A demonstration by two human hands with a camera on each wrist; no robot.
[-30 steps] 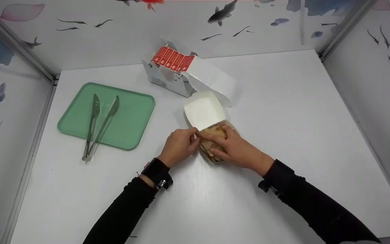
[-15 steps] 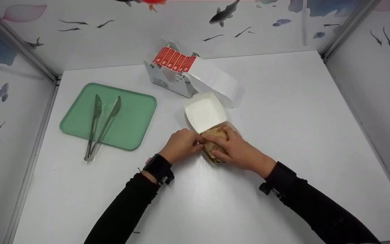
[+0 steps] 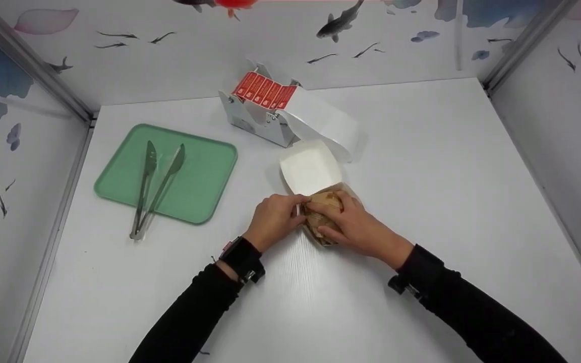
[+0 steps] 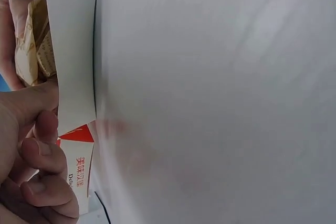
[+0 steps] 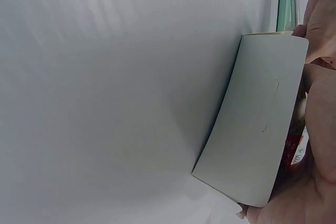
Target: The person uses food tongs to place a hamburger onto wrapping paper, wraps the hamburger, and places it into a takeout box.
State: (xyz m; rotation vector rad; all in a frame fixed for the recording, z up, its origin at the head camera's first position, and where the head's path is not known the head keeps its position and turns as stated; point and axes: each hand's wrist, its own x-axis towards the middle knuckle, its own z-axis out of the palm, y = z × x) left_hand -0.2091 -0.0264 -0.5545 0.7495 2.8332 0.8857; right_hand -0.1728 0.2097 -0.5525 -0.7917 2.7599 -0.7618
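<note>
A small white burger box (image 4: 73,51) stands on the table with its lid (image 3: 311,169) folded back. Inside its base sits a burger wrapped in brown paper (image 3: 327,197). My right hand (image 3: 363,227) grips the wrapped burger from above and the right, fingers spread over it. At the box's left side, my left hand (image 3: 273,217) pinches the edge: in the left wrist view a digit reaches behind the wall while other fingers curl outside. Across the right wrist view, the near box wall (image 5: 252,119) hides most of the burger.
A green tray (image 3: 197,184) lies to the left, with metal tongs (image 3: 144,194) across it, their joined end past its front edge. Behind the box stands a metal label dispenser (image 3: 257,128), its strip of red stickers (image 3: 265,92) and white backing (image 3: 323,118) trailing rightward.
The left fingers have shifted slightly along the box's left edge toward the wrapped burger. The right hand keeps its hold. The whole head view has drifted a little right and down.
</note>
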